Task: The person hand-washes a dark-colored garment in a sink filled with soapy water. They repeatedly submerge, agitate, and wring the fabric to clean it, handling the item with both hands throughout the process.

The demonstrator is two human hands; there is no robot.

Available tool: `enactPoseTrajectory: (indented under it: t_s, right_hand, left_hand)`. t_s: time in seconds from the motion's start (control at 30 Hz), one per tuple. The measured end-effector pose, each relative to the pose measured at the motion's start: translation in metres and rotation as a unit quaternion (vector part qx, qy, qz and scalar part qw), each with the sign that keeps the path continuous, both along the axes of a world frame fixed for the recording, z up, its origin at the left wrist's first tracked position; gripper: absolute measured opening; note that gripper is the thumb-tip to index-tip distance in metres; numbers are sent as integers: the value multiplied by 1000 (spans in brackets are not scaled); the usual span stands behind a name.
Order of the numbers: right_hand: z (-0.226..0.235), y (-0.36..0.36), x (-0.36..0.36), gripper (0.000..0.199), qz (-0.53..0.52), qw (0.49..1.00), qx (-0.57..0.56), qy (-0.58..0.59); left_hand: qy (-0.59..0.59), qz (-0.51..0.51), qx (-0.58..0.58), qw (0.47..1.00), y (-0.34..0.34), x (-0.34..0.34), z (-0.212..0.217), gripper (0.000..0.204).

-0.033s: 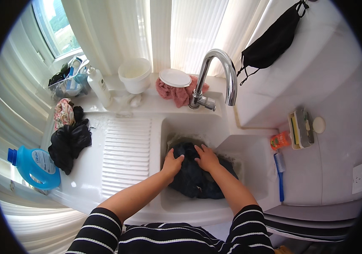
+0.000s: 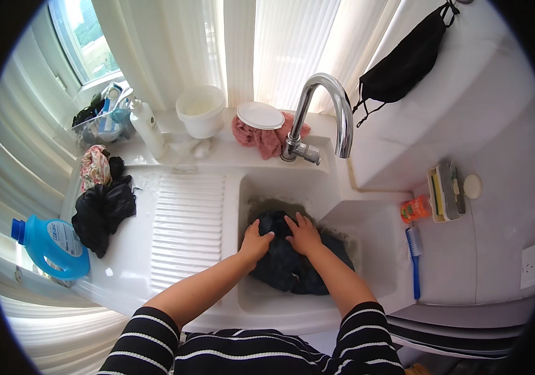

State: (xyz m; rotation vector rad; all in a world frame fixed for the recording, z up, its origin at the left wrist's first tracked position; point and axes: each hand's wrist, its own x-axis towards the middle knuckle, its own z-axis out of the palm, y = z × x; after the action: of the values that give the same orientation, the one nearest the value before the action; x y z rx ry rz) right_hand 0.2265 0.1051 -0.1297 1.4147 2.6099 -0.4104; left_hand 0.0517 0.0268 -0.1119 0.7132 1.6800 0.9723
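Note:
A wet dark garment point(image 2: 292, 272) lies bunched in the white sink basin point(image 2: 280, 187). Both my hands rest on top of it, side by side. My left hand point(image 2: 255, 240) curls over the garment's left part. My right hand point(image 2: 304, 234) presses on its middle with the fingers spread. My forearms come up from the lower edge in striped sleeves. The chrome tap point(image 2: 327, 106) arches over the back of the basin; I see no water running from it.
A ribbed draining board point(image 2: 186, 225) lies left of the basin, with a pile of dark and patterned clothes point(image 2: 102, 200) and a blue detergent bottle point(image 2: 52, 247) beyond. A white tub point(image 2: 200, 109), a lid on a pink cloth point(image 2: 261, 131) and a white bottle point(image 2: 147, 128) stand behind. A blue brush point(image 2: 414, 253) and sponges point(image 2: 445, 190) lie right.

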Motion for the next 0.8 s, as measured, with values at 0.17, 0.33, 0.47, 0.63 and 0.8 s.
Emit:
enactPoseTrajectory:
  t_s: [0.17,0.33,0.47,0.63,0.8]
  right_hand:
    - [-5,-10,-21,76,13,986,-97,-135]
    - [17,-6,6,82,-62,986,-114,-106]
    - [-9,-28,21,64,-243,961,-94,-94]
    - [78,-19,30,23,-264,894,-158,325]
    - [223,-48,29,33,-231,729,-266,587]
  left_hand:
    - [-25,-115,-126,985,4,-5,46,73]
    - [13,-129,-156,979,6,-7,33,74]
    - [25,-158,-129,979,-1,-4,34,81]
    - [143,-263,1,954,-14,-2,52,100]
    - [278,-278,150,907,-24,5,93,103]
